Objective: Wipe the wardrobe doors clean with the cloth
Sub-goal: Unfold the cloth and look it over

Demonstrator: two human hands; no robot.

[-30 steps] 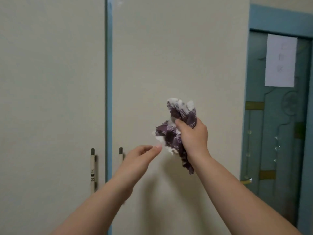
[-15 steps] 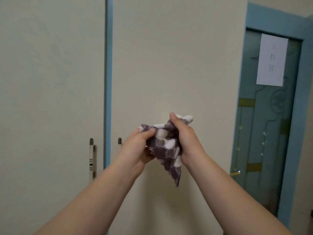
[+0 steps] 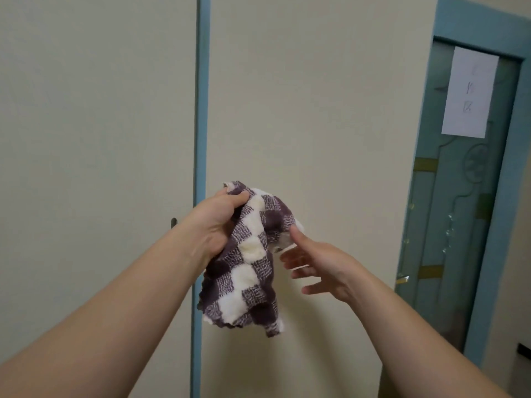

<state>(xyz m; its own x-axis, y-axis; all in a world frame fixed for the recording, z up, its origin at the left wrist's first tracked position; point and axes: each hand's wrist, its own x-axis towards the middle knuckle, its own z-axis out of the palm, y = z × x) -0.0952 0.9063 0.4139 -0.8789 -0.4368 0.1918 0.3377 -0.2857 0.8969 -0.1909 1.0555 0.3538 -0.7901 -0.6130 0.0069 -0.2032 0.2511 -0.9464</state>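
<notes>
Left hand (image 3: pixel 217 222) grip closed on the upper corner of the checked cloth (image 3: pixel 250 262), which hangs before the cream wardrobe doors (image 3: pixel 301 110); right hand (image 3: pixel 319 265) spread, thumb touching cloth; teal room door (image 3: pixel 459 214) right.

Cream wardrobe doors (image 3: pixel 301 110) — a teal strip (image 3: pixel 201 110) between them.

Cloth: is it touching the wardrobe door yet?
No, the cloth hangs bunched in the left hand, in front of the door.
</notes>
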